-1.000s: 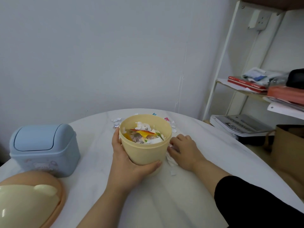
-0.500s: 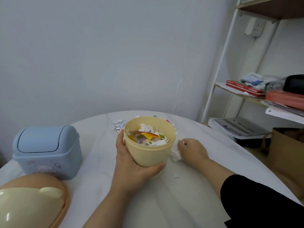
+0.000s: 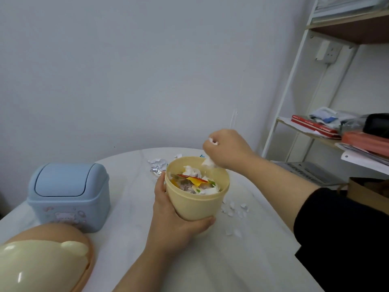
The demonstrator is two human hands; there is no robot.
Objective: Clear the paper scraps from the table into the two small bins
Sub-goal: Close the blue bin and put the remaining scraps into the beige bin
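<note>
While the left hand [image 3: 174, 222] reaches in from the near edge on a bare forearm, its thumb lies up the left wall of the yellow bin [image 3: 200, 203] and its fingers curl under the base, gripping it. The bin leans slightly to the right; whether its base touches the table [image 3: 242, 266] cannot be told. The right hand [image 3: 228, 150] hangs over the bin's far right rim, wrist bent and knuckles up. Its fingers are closed on a wad of white paper [image 3: 208, 162] that sticks out below the fist, just above the opening. A black sleeve [image 3: 347, 239] covers that arm above the elbow.

A cream and peach domed lid [image 3: 42, 262] lies at the near left corner of the table. The yellow bin is open and filled nearly to the rim with white paper mixed with yellow, red, green and greyish pieces. Left of it and well apart, the blue bin [image 3: 69, 194] stands upright with its swing lid closed and a bear print on its front.

Small torn white scraps [image 3: 233, 209] lie loose on the table just right of the yellow bin, with a few more nearer the camera. Beyond the bin, near the table's far edge, lie crumpled scraps [image 3: 157, 165], white and silvery. A white-framed shelf [image 3: 294, 123] with books stands at the far right.
</note>
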